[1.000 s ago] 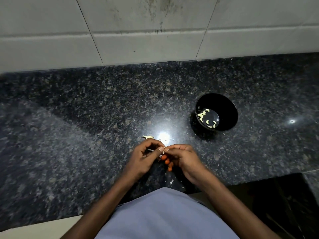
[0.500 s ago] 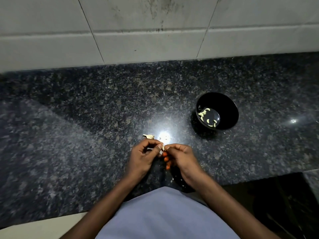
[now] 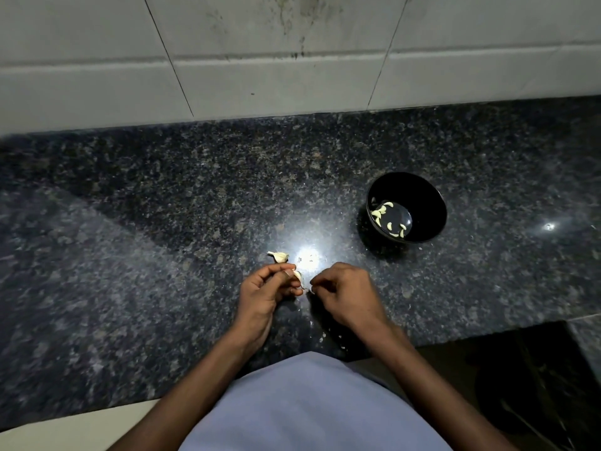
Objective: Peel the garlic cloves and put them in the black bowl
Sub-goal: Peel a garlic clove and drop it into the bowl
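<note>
The hands have drawn slightly apart since half a second ago, when their fingertips met over the clove; the right hand has shifted a little to the right, and the orange fingernails seen earlier are now tucked out of sight. The bowl and the loose clove lie as they did.

No brand, label or writing can be read anywhere.

The left hand has its grip clamped on a garlic clove — thumb and curled fingers pinching it just above the dark speckled worktop. The clove is pale, off-white, with a loose flap of papery skin hanging toward the right hand. The right hand's fingers are curled, its fingertips pinching a small white scrap of that skin, just beside the clove.

Another unpeeled clove, cream with a pointed tail, lies on the worktop just beyond the left hand, beside a bright glare of reflected light. A few white skin flakes are scattered on the worktop near the person's body.

The black bowl stands upright, well to the right and beyond the hands. Inside it lie several peeled cloves — small, curved, yellowish-white, gathered toward its left and near side.

A white tiled wall, stained with dark streaks, rises behind the worktop.
</note>
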